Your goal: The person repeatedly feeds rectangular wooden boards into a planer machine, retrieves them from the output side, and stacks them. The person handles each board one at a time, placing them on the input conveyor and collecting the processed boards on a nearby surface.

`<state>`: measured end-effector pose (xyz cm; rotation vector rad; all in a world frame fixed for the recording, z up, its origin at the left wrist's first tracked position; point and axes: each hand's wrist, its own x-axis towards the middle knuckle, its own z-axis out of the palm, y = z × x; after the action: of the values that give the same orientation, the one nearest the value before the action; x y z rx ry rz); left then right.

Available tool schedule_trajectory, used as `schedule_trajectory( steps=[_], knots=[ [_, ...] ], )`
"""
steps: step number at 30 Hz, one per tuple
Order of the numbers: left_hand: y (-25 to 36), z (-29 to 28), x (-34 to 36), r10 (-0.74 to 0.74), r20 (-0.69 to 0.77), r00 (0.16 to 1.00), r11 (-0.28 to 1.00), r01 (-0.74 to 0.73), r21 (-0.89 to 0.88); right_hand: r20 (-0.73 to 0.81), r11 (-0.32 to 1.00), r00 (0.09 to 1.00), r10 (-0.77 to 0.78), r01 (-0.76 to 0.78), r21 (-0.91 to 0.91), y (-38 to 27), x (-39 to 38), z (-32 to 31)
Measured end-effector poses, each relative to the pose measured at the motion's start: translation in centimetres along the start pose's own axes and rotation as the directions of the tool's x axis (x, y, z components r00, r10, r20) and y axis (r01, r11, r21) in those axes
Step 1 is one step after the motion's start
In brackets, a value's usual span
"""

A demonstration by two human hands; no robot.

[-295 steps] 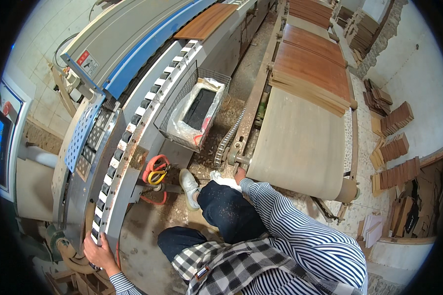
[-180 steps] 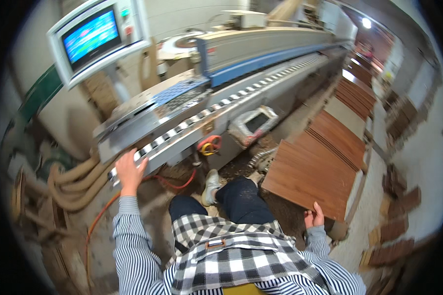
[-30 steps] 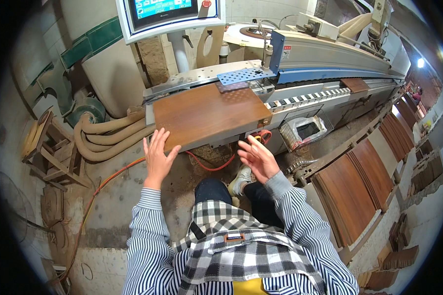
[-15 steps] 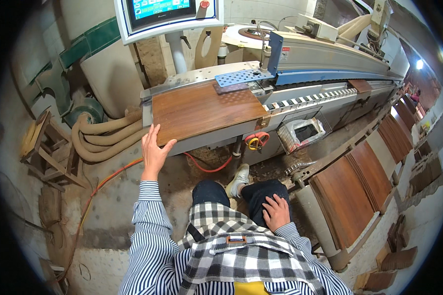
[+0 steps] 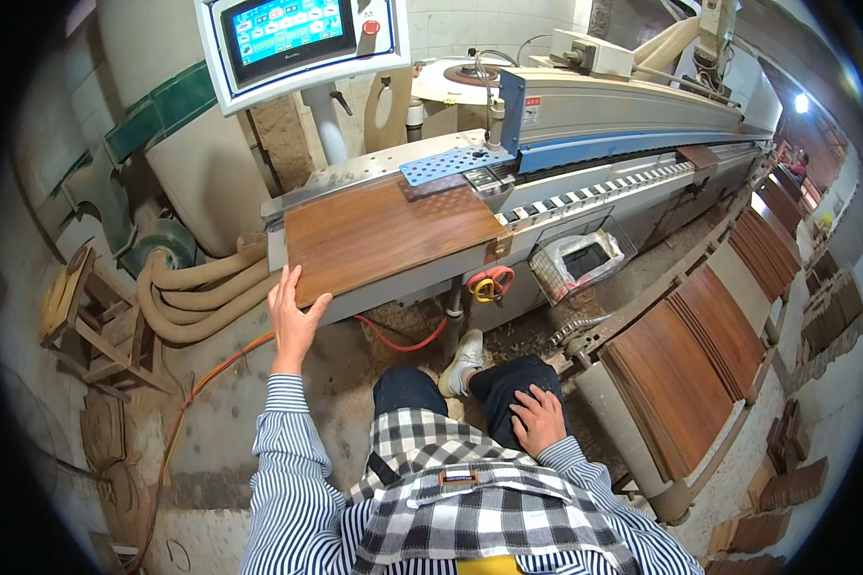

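A brown wood-grain panel lies flat on the near end of a long edge-banding machine. Its far right part passes beneath a blue perforated plate. My left hand touches the panel's near left corner, fingers stretched along the side and thumb at the front edge. It is open and does not wrap round the panel. My right hand rests on my right thigh, fingers spread, holding nothing.
A control screen stands behind the panel. Thick hoses and a wooden stool are at left. Below the machine hang a lined wire basket and scissors. Several brown panels lie on a roller conveyor at right.
The view has shifted slightly, showing more of the screen. My left hand stays at the panel's corner and my right hand stays on my thigh.
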<state>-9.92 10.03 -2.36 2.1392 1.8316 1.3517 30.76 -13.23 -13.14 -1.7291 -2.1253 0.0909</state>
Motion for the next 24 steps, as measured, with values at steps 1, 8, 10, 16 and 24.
schedule_trajectory(
  steps=[1,8,10,16,24],
  knots=[
    [-0.1,-0.2,0.0,0.004,0.008,1.0,1.0,-0.004,-0.009,0.001,1.0,1.0,-0.001,0.001,0.0,0.0,0.0,-0.1],
    [-0.9,-2.3,-0.4,-0.021,0.097,0.995,0.982,0.039,-0.182,0.016,1.0,1.0,-0.005,0.005,-0.005,-0.1,0.0,-0.3],
    [-1.1,-2.6,-0.6,-0.01,0.087,0.996,0.979,0.027,-0.2,0.021,1.0,1.0,-0.007,0.008,-0.004,-0.1,0.0,-0.3],
    [-0.6,-2.7,-0.7,-0.05,0.098,0.994,0.971,0.071,-0.23,0.005,1.0,1.0,-0.015,0.015,-0.011,-0.2,0.0,-0.4],
    [1.0,-1.4,0.4,0.07,0.098,0.993,0.996,-0.075,0.049,0.006,1.0,1.0,-0.013,0.013,0.008,-0.3,0.1,-0.6]
  ],
)
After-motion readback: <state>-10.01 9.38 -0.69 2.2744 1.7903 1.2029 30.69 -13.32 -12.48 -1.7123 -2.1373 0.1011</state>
